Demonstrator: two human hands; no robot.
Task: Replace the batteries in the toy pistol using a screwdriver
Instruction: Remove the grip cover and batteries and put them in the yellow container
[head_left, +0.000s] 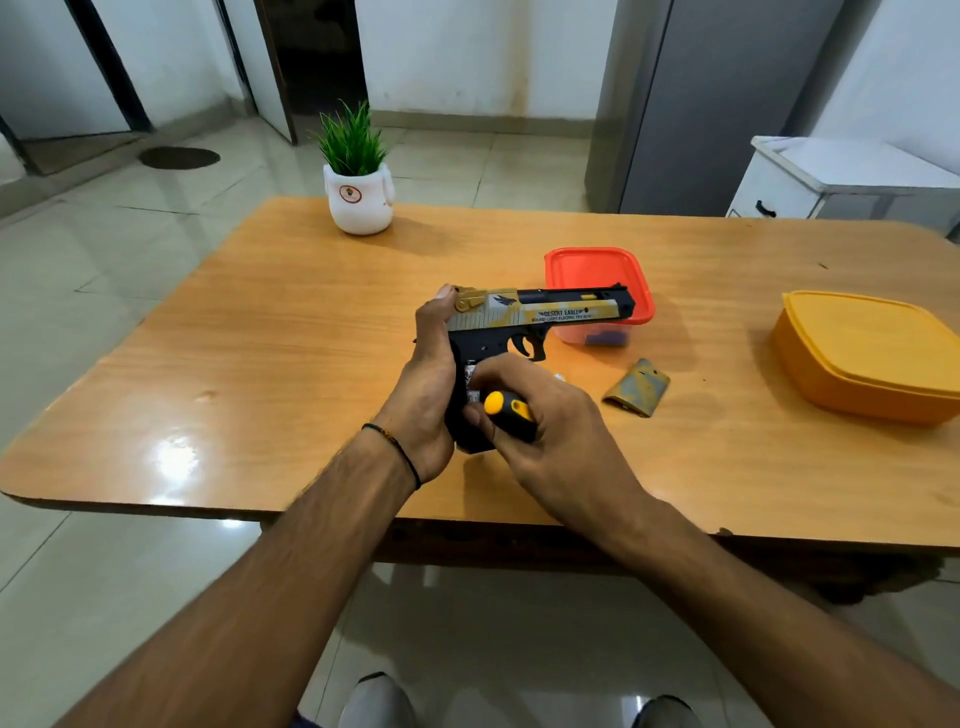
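Observation:
My left hand (428, 384) grips the toy pistol (540, 312) by its black handle, barrel pointing right, above the wooden table (260, 332). The pistol has a gold and grey slide with printed lettering. My right hand (561, 436) is closed around a screwdriver with a yellow and black handle (506, 410), pressed against the side of the pistol's grip. A battery (471, 376) shows in the opened grip between my hands. The removed gold and grey grip cover (638, 388) lies on the table to the right. The screwdriver's tip is hidden.
A clear box with a red lid (597, 270) stands just behind the pistol. An orange lidded container (872, 353) sits at the right. A white pot with a green plant (358, 197) is at the far edge. A small white object (560, 378) lies near my right hand.

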